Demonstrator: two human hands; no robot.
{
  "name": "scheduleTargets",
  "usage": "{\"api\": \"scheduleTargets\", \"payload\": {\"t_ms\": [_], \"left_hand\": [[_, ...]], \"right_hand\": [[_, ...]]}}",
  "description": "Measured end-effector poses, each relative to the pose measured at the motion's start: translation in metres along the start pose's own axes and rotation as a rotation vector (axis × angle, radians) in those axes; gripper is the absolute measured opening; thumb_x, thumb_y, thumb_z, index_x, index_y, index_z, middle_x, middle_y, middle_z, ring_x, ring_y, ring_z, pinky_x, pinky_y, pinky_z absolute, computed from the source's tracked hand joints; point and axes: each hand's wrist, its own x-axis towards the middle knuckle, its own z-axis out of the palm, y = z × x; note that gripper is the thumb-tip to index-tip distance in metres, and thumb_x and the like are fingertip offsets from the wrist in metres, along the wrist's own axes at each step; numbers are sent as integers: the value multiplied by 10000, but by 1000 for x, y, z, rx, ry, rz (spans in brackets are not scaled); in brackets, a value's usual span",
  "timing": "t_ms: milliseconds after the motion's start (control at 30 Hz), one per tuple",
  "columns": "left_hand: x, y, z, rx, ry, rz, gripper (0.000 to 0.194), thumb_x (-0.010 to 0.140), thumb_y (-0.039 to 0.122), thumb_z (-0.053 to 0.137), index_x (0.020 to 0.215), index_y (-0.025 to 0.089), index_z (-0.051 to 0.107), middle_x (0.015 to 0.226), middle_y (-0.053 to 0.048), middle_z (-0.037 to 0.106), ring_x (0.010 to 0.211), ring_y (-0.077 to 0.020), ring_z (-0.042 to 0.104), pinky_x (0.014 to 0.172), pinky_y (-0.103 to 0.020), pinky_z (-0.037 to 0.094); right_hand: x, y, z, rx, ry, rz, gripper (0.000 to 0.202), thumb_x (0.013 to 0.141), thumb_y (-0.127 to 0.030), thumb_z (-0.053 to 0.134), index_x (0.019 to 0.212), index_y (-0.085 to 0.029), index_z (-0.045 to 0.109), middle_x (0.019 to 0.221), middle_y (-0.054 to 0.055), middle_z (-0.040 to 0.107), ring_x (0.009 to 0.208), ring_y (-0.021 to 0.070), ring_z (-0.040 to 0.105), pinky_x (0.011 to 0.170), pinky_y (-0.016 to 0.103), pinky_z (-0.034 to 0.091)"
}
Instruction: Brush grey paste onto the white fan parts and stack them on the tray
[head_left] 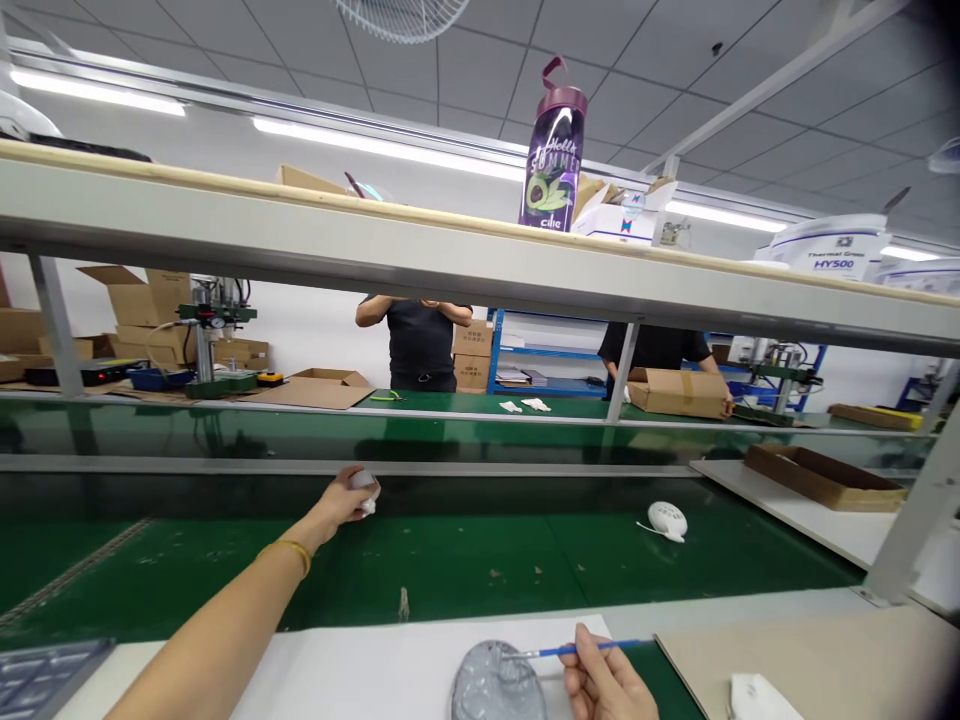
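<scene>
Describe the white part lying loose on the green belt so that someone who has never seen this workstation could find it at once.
Start at the green conveyor belt that runs across the bench under the long shelf. Right of centre lies a small white oval part with a thin white wire trailing from it. Unlike the similar white piece gripped in the left hand, it lies alone, with no hand touching it.
</scene>
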Motion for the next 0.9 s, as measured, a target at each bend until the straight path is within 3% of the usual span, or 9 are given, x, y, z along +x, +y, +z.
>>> {"api": "scheduleTargets", "payload": {"t_ms": [100,200,333,467,600,700,800,900], "left_hand": [[-48,11,-20,-293,-93,45,442,951,246,411,1362,206,254,1241,-113,551,1002,-173,631,858,-317,550],[-107,23,-37,-577,-189,18,390,961,264,362,1347,240,317,1254,-108,558,1058,-213,619,903,-333,535],[-191,30,-39,-873,-265,-195,535,812,245,616,1303,279,406,1206,-91,585,1058,-288,614,857,-351,548],[-262,21,-12,-652,-528,-252,843,570,174,802,1281,310,370,1042,-38,624,942,-244,638,728,-290,528],[-304,7,25,-350,-680,-195,743,556,116,728,1185,269,364,770,35,594,710,-145,580,585,-218,426],[-316,-1,43,-38,-636,-110,625,567,110,657,1120,266,409,763,55,567,661,-124,539,556,-202,386],[-316,-7,49,209,-545,-7,582,578,126,646,1110,271,461,919,11,600,833,-198,577,659,-256,442],[-313,-13,49,287,-500,71,585,613,149,638,1156,272,460,1076,-26,586,989,-253,556,797,-316,447]], "right_hand": [[-1,-1,-1,38,-45,-23,462,492,-479,839,635,-126,576,505,35,588,361,75,426,335,181,321],[-4,-2,-2,87,-57,-27,442,530,-456,831,674,-120,583,569,41,618,388,72,446,349,176,334],[-10,-9,-5,82,-87,-18,410,557,-414,830,707,-117,591,604,36,626,445,86,480,388,186,372],[-17,-16,-8,57,-93,-55,398,558,-406,827,686,-123,578,602,30,616,468,87,492,403,187,375],[-20,-20,-7,43,-59,-80,409,542,-403,829,683,-136,554,621,44,625,503,95,514,413,184,382],[-21,-21,-7,50,-43,-70,419,530,-404,832,689,-142,546,623,44,631,501,96,515,397,178,371],[-22,-21,-7,60,-43,-69,426,523,-401,837,689,-142,542,612,38,632,492,90,509,388,168,361],[-22,-20,-7,58,-47,-67,429,528,-398,839,703,-143,541,609,33,633,498,87,510,390,158,357]]}}
